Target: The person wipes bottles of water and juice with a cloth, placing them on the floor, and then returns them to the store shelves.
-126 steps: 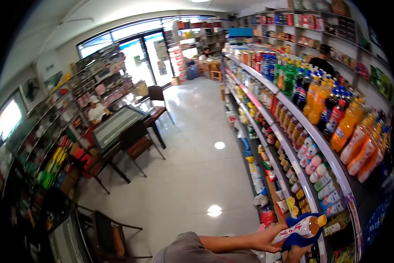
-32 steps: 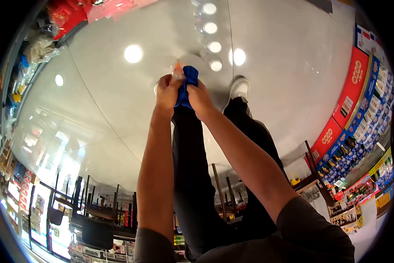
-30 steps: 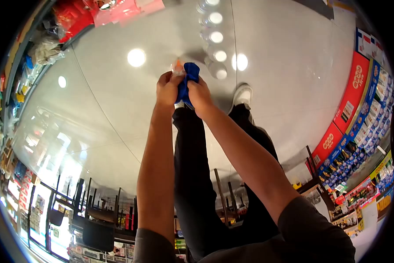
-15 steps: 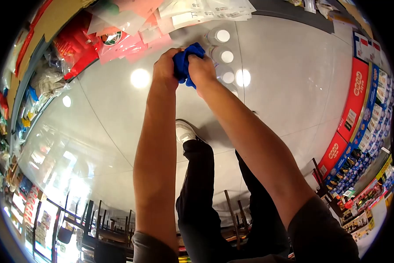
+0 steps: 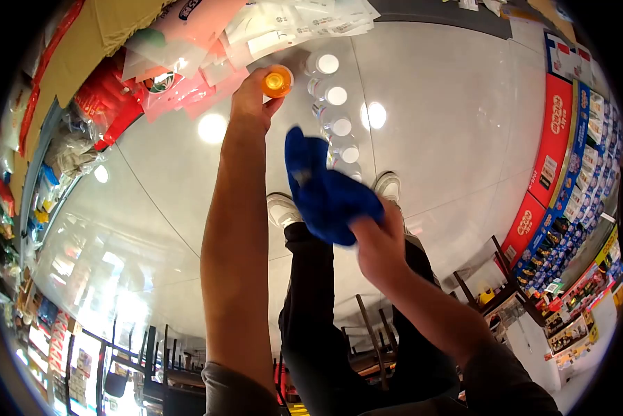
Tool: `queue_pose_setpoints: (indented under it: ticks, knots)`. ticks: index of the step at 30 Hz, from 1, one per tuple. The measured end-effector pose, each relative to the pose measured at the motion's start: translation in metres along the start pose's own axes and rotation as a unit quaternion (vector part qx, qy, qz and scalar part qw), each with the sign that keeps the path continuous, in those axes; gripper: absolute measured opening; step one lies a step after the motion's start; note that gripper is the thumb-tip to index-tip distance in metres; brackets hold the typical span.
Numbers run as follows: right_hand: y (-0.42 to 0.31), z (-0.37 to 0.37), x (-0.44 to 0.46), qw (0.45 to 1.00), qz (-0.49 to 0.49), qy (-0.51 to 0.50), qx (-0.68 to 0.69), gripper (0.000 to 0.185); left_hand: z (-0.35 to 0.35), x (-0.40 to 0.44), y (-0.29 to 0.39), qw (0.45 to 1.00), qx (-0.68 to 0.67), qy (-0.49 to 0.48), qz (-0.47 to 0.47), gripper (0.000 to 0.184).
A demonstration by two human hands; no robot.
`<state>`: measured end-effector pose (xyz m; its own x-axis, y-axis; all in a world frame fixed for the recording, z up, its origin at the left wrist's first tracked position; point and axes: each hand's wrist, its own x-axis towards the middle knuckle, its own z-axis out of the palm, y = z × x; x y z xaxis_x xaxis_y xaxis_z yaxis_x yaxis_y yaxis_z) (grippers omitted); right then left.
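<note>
My left hand (image 5: pixel 250 100) is wrapped round a bottle with an orange top (image 5: pixel 277 82), seen from above near the pink packets; most of its body is hidden. Lower and to the right, my right hand (image 5: pixel 379 243) grips one end of a blue cloth (image 5: pixel 322 184), which hangs out loose and slightly blurred towards the middle. Just right of my left hand, several clear bottles with white caps (image 5: pixel 336 96) stand in a row on the floor. The cloth covers part of the nearest ones.
Pink and white plastic packets (image 5: pixel 207 62) spill over a shelf edge ahead and left. Glossy pale floor tiles (image 5: pixel 436 139) lie below. Red boxes (image 5: pixel 553 139) and a stocked display line the right side. My shoes (image 5: pixel 388 186) flank the bottle row; dark chairs (image 5: pixel 474 291) stand behind.
My hands have parted. The right hand has drawn the blue cloth back and down towards me, uncovering the orange-topped bottle in my left hand. The view has shifted slightly.
</note>
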<state>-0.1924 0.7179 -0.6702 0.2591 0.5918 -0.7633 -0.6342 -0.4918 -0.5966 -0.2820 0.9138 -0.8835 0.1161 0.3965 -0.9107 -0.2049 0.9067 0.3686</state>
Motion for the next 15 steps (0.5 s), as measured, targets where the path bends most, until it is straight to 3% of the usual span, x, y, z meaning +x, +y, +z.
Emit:
queue_pose_setpoints:
  ticks: [5, 9, 11, 15]
  knots:
    - [0.017, -0.061, -0.041, 0.999, 0.023, 0.019, -0.033, 0.029, 0.010, -0.003, -0.003, 1.000, 0.013, 0.009, -0.006, 0.038]
    - [0.051, -0.094, -0.039, 1.000, 0.021, 0.007, -0.009, 0.025, 0.009, 0.006, -0.011, 0.998, 0.053, -0.042, -0.001, 0.044]
    - [0.071, -0.117, -0.040, 0.993, 0.071, -0.067, 0.061, 0.024, 0.006, 0.009, -0.011, 0.991, 0.104, -0.082, 0.018, 0.046]
    - [0.074, -0.117, -0.052, 0.959, 0.202, -0.147, 0.130, 0.027, 0.017, -0.002, -0.010, 0.988, 0.154, -0.017, 0.022, 0.050]
